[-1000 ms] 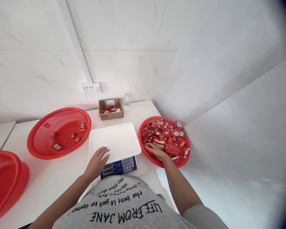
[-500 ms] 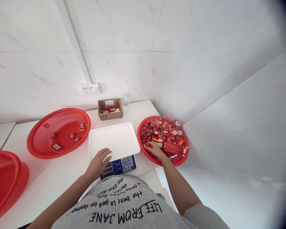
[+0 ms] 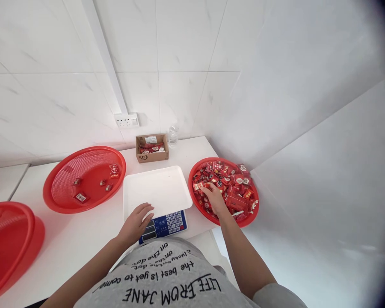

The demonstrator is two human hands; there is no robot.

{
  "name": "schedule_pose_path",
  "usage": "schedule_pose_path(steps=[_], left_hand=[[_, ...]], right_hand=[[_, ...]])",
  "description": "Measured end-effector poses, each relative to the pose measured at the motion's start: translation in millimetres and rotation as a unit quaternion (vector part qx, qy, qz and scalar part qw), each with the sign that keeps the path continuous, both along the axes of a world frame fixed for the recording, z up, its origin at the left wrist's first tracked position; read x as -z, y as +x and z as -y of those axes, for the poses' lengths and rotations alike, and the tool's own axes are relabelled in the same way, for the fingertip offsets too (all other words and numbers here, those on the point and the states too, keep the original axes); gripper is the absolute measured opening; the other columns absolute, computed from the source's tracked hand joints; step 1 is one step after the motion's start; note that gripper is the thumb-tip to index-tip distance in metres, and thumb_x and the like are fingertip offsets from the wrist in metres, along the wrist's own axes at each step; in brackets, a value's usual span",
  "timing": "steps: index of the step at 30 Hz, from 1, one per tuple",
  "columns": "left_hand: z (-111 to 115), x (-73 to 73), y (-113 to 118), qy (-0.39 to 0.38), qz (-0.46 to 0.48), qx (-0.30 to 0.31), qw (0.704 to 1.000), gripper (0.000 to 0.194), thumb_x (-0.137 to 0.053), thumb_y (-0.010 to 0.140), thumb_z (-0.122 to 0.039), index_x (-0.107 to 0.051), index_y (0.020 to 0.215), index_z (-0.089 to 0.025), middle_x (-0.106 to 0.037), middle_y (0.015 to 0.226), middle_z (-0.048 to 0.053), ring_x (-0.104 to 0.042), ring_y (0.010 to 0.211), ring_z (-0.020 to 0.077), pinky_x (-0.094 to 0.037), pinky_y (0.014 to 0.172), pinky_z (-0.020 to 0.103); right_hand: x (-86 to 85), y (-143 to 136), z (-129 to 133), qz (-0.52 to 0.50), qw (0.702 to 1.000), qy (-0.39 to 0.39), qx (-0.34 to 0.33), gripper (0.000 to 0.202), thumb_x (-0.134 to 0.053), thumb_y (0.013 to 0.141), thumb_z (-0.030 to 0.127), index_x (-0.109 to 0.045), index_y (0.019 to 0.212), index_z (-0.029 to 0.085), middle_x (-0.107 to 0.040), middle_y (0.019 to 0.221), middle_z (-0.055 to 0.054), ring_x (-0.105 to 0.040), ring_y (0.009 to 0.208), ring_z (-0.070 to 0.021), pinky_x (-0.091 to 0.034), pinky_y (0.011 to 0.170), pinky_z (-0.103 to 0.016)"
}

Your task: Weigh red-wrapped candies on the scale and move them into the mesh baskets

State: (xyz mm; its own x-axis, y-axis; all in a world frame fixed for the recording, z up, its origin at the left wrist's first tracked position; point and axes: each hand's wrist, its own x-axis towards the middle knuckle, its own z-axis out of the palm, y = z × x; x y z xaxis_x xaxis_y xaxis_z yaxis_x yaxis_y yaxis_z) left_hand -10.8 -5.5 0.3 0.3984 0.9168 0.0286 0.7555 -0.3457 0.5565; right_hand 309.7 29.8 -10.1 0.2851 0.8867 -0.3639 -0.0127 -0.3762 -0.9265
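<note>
My right hand (image 3: 214, 197) is over the red basket (image 3: 191, 192) on the right, pinching a small red-and-cream candy packet (image 3: 198, 186) between thumb and fingers. Beneath it the basket is heaped with red wrapped candies (image 3: 237, 196). My left hand (image 3: 137, 221) rests at the near left edge of the white weighing tray (image 3: 157, 188), fingers stretched out and holding nothing. Under that tray sits a scale whose blue keypad panel (image 3: 167, 223) partly shows beside my left hand.
A red basket (image 3: 56, 199) with a few packets stands on the left, and another red basket (image 3: 28, 239) is cut off at the frame's edge. Behind the tray are a cardboard box (image 3: 154, 156) of red packets and a clear plastic bottle (image 3: 173, 136). A wall closes the right side.
My right hand has shifted slightly up within the basket and now has the red-and-cream packet in its pinch. My left hand stays by the tray. The view has moved a little.
</note>
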Motion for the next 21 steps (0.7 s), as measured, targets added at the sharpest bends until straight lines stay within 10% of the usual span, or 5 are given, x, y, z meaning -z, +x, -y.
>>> schedule_pose_path(steps=[12, 21], left_hand=[[-7, 6.8, -2, 0.002, -0.002, -0.014, 1.0, 0.031, -0.039, 0.089, -0.035, -0.054, 0.113, -0.022, -0.055, 0.121, 0.007, -0.049, 0.116, 0.0197, -0.042, 0.098, 0.039], [-20, 16.8, -4, 0.012, -0.034, -0.021, 0.999, 0.037, -0.043, 0.088, -0.032, -0.046, 0.123, -0.021, -0.044, 0.133, 0.011, -0.039, 0.125, 0.0234, -0.038, 0.101, 0.042]], right_hand=[[-26.7, -117, -31, 0.036, 0.972, 0.031, -0.229, 0.028, -0.055, 0.073, 0.04, -0.052, 0.093, 0.021, -0.062, 0.08, -0.001, -0.055, 0.066, -0.0107, -0.036, 0.044, -0.017], [-12.6, -113, -30, 0.087, 0.965, -0.007, -0.249, 0.027, -0.052, 0.077, 0.034, -0.054, 0.101, 0.022, -0.06, 0.078, -0.001, -0.056, 0.068, -0.0126, -0.039, 0.044, -0.018]])
